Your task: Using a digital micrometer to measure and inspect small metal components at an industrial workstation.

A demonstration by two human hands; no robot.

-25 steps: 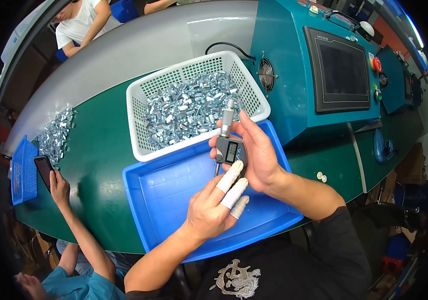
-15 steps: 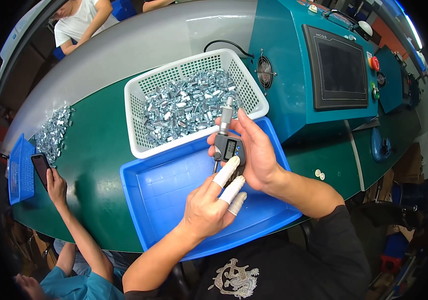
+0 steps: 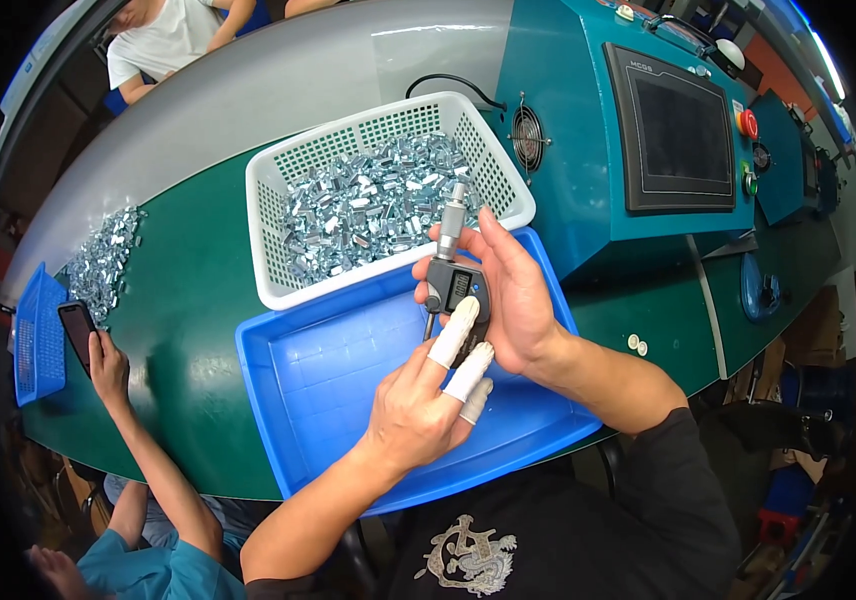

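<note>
Green table (image 3: 188, 320) beneath everything; teal machine (image 3: 568, 150) right of the blue tray (image 3: 333, 375), my landmark. White basket (image 3: 348, 284), heaped with shiny metal pieces (image 3: 363, 210), just beyond the tray.

My right hand (image 3: 520, 310), over the tray's far right, curls its fingers behind the digital micrometer (image 3: 442, 272), tips along its left side, thumb raised free. My left hand (image 3: 414, 415), over the tray's middle, extends fingers in pale cots (image 3: 455, 335), foremost tip on the micrometer's face; thumb hidden, so I can't tell if it pinches.

Good handling, I judge: right palm takes the load, one left fingertip presses lightly, thimble and readout left unobstructed.

Micrometer is above the tray's far half. Long axis runs near to far, far end leaning slightly right; thimble (image 3: 451, 225) points basketward, frame end toward me. Readout (image 3: 461, 287) faces the camera.
</note>
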